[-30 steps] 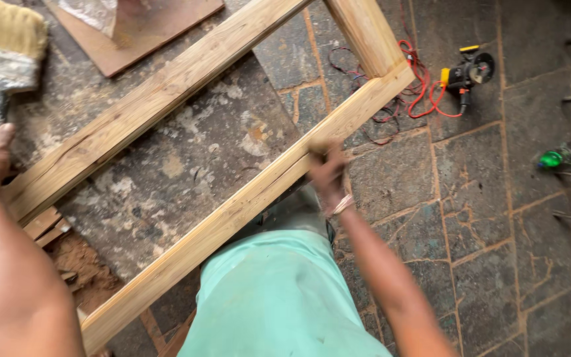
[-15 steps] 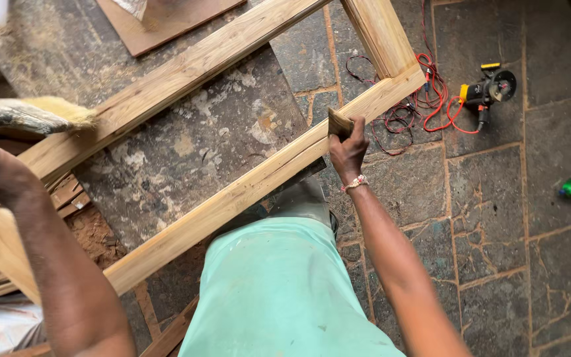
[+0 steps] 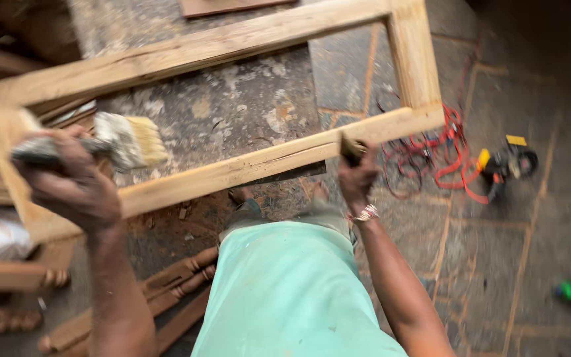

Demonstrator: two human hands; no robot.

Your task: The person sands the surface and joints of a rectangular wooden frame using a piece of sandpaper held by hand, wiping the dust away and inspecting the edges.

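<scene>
Left hand (image 3: 77, 188) clenches a paintbrush (image 3: 123, 140); right hand (image 3: 357, 177) grips a small block (image 3: 350, 147) against the wooden frame (image 3: 246, 168), which, being loosely steadied, could slip.

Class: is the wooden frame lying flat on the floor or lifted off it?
Lifted: the wooden frame is tilted, right hand gripping its lower rail.

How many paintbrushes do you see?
1. The brush is in the left hand, held over the left end of the wooden frame. The right hand holds a small dark thing against the frame; it is too blurred to call a brush.
</scene>
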